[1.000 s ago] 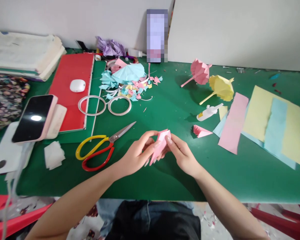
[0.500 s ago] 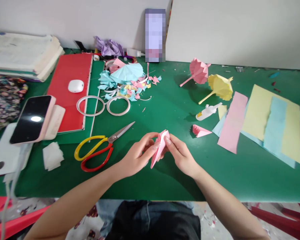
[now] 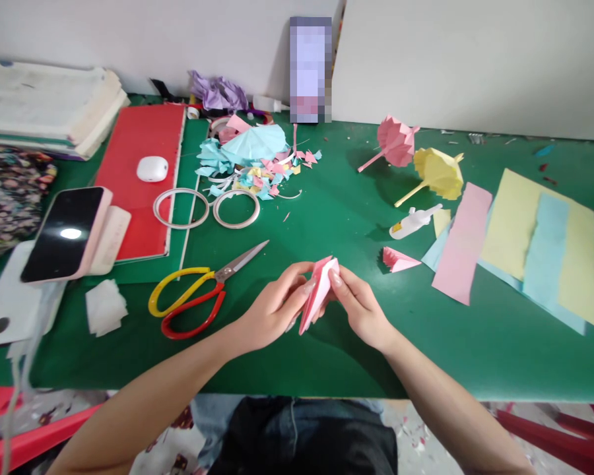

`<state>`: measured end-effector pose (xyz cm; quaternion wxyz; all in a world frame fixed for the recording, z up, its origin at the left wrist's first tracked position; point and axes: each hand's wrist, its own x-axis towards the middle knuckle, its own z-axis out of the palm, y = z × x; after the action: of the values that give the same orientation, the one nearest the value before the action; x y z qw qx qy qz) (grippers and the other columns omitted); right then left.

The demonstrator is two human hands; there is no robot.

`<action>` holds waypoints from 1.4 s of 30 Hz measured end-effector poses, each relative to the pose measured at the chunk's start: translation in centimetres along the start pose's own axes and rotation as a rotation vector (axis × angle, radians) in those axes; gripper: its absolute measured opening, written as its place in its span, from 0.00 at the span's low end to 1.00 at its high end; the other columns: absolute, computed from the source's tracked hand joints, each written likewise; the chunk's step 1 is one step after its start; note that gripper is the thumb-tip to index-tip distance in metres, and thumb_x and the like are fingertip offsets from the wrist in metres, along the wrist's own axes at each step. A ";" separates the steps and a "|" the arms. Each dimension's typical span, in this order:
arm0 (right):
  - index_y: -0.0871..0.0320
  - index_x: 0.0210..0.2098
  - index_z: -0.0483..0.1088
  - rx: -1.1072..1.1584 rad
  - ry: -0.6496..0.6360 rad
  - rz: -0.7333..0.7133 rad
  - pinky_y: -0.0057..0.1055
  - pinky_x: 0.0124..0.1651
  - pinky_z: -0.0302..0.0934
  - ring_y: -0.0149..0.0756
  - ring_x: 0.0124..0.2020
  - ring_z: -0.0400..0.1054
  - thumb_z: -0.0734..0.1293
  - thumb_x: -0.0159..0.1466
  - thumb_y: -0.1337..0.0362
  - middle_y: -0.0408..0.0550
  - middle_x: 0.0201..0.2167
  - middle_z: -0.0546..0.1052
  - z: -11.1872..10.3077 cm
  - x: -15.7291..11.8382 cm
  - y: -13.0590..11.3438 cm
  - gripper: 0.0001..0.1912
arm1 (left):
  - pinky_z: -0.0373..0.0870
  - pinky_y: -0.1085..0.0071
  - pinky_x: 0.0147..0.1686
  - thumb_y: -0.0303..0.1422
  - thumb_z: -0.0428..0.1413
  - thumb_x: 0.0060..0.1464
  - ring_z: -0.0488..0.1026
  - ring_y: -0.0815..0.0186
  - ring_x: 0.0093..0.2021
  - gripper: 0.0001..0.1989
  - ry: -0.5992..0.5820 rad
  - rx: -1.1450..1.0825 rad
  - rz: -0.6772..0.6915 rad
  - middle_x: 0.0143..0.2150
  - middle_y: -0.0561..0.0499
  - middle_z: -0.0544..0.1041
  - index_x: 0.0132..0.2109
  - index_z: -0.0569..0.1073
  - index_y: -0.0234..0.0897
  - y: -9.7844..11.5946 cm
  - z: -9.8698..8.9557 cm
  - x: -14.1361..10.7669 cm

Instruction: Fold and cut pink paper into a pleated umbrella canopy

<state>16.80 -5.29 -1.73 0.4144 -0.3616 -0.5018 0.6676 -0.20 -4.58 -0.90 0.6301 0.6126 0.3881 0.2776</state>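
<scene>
On the green table (image 3: 257, 369), scissors (image 3: 220, 276) are lying toward the near edge, left of the hands; a white glue bottle (image 3: 406, 224) and a pleated pink wedge (image 3: 397, 260) are lying toward the right edge. Around mid-near edge, the left hand (image 3: 277, 305) and right hand (image 3: 362, 305) are curling nearly closed, pinching the folded pink paper (image 3: 317, 298) above the tabletop. It is showing tight, pointed layers and a pale face. Fingers are hiding its sides; the underside is staying unseen. The far-edge phone's (image 3: 310, 69) screen is appearing pixelated.
</scene>
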 end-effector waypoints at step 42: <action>0.51 0.47 0.72 -0.601 0.121 -0.515 0.37 0.45 0.65 0.38 0.42 0.67 0.66 0.62 0.68 0.50 0.40 0.72 -0.4 -0.4 0.3 0.14 | 0.61 0.76 0.21 0.29 0.45 0.62 0.68 0.72 0.18 0.17 0.019 0.862 0.363 0.18 0.55 0.72 0.29 0.73 0.35 -1.2 -2.0 0.7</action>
<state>17.27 -5.50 -2.07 0.4729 -0.3679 -0.7235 0.3430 -1.66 -2.98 -2.09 0.2558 0.8739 0.3603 0.2024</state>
